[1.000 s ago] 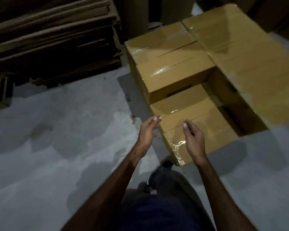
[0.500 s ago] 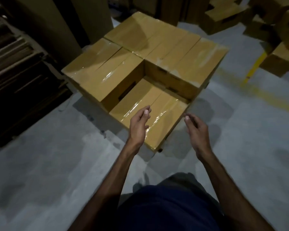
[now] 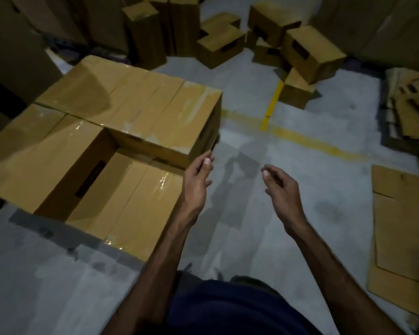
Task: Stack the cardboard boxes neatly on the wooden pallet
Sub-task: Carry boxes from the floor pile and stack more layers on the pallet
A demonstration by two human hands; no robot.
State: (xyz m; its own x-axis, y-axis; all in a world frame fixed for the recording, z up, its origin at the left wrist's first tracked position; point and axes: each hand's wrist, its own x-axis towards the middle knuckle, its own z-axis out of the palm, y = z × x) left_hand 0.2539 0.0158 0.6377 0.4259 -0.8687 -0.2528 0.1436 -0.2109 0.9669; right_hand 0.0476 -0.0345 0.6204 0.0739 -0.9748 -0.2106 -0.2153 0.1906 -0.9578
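The fingers of the left hand are loosely curled and slightly spread, with nothing between them; they sit just in front of the near right corner of the stacked cardboard boxes, and contact with that corner cannot be confirmed. The right hand is also empty, its fingers bent inward in a relaxed half-open curl, and it hangs over bare concrete floor, well apart from any box. Both forearms reach forward from the bottom of the view, above dark blue clothing.

The stacked boxes stand to the left: taped, glossy tan cartons packed side by side in two levels, with one lower box nearest the person, its top below the tops around it. Whatever lies under the stack is hidden, so the pallet cannot be made out.

Farther out, a yellow painted line crosses the floor, and a shorter yellow stripe meets it. Beyond the line, a loose heap of smaller cardboard boxes lies at mixed angles, some tipped on their sides. Tall dark cartons stand behind the stack. At the right edge, flattened cardboard sheets lie on the floor, and a second pile of flat pieces rests behind them.
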